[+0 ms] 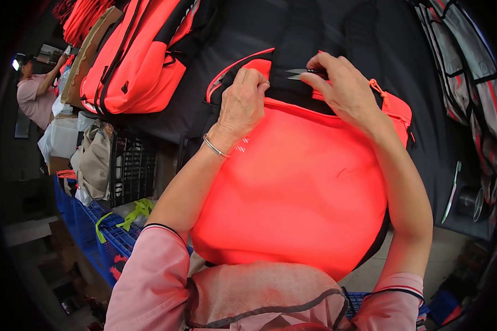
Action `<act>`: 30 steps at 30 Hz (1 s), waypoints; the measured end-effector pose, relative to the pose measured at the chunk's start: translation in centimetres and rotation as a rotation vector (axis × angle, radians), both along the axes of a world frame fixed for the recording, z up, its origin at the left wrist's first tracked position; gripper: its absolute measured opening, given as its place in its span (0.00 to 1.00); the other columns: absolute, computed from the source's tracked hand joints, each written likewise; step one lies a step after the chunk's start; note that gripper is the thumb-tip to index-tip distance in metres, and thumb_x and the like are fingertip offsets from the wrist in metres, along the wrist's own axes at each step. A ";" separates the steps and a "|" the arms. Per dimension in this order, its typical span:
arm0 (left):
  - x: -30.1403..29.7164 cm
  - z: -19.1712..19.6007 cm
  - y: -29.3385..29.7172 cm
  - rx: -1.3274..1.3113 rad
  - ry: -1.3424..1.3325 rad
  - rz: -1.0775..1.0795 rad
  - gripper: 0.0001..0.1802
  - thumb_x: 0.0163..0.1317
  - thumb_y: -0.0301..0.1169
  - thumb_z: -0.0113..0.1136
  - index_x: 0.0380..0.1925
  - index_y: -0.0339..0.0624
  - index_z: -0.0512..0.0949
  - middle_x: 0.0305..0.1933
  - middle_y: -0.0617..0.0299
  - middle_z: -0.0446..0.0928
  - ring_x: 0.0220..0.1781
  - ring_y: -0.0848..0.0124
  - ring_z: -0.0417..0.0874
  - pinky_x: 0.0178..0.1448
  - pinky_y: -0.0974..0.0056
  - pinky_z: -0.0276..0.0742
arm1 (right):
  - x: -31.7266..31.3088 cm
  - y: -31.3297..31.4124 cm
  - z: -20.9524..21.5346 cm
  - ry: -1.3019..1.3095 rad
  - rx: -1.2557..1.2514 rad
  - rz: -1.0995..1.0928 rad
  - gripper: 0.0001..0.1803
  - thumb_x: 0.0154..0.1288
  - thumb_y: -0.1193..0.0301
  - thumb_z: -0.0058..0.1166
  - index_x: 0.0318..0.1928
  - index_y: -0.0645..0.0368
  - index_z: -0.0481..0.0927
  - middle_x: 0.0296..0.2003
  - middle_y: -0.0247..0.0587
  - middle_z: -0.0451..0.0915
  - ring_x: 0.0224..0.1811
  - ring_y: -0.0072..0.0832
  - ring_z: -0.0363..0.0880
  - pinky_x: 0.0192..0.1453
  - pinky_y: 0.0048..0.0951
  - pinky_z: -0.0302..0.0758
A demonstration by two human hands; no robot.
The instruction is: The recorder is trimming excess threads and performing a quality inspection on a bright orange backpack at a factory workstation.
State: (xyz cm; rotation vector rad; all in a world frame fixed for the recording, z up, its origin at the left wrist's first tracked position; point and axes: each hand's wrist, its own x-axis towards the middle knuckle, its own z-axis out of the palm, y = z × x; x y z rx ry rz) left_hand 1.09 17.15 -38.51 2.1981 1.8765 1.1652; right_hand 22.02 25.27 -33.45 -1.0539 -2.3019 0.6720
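Note:
A bright red-orange backpack (292, 182) with black parts lies in front of me, its lower end against my body. My left hand (243, 102) is closed at the backpack's upper edge, beside a small red-orange panel. What its fingertips pinch is too small to make out. My right hand (345, 88) grips a pair of thread snips (296, 74), blades pointing left toward my left hand. The handles are mostly hidden by my fingers. Near my right wrist hangs an orange zipper pull (379, 91). A short dark thread (346, 172) lies on the front panel.
Another red-orange backpack (143, 66) stands at the far left on the black-covered table (248, 33). Grey bag pieces (464, 60) lie at the right, above a toothbrush (453, 190) and a metal cup (470, 203). A black crate (132, 163) is at left; a person (36, 91) works beyond.

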 end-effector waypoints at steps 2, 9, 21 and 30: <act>0.2 0.0 0.0 0.016 -0.015 0.002 0.09 0.60 0.18 0.61 0.36 0.37 0.71 0.36 0.52 0.74 0.36 0.50 0.80 0.37 0.54 0.77 | -1.3 0.4 -0.3 -0.139 0.213 0.038 0.16 0.66 0.60 0.62 0.39 0.62 0.80 0.30 0.43 0.82 0.38 0.37 0.81 0.43 0.41 0.77; 0.0 0.1 0.1 0.053 -0.043 0.000 0.08 0.59 0.16 0.60 0.35 0.36 0.72 0.34 0.52 0.75 0.35 0.51 0.80 0.37 0.55 0.75 | -3.0 0.7 -3.2 -0.124 0.443 0.151 0.18 0.61 0.56 0.65 0.35 0.58 0.78 0.27 0.38 0.80 0.35 0.35 0.78 0.40 0.39 0.76; -0.1 -0.1 0.3 -0.014 -0.051 0.004 0.09 0.60 0.18 0.61 0.37 0.36 0.71 0.37 0.50 0.74 0.37 0.48 0.80 0.39 0.52 0.78 | -4.1 0.8 -3.9 -0.131 0.530 0.183 0.16 0.60 0.58 0.65 0.33 0.57 0.78 0.26 0.35 0.80 0.36 0.32 0.77 0.41 0.36 0.75; 2.3 1.9 -1.5 0.309 0.074 -0.149 0.08 0.56 0.21 0.65 0.31 0.39 0.74 0.39 0.55 0.78 0.37 0.58 0.80 0.41 0.56 0.76 | -1.3 1.0 -1.9 -0.029 0.203 -0.091 0.16 0.64 0.56 0.62 0.34 0.57 0.81 0.28 0.41 0.82 0.38 0.40 0.80 0.41 0.41 0.77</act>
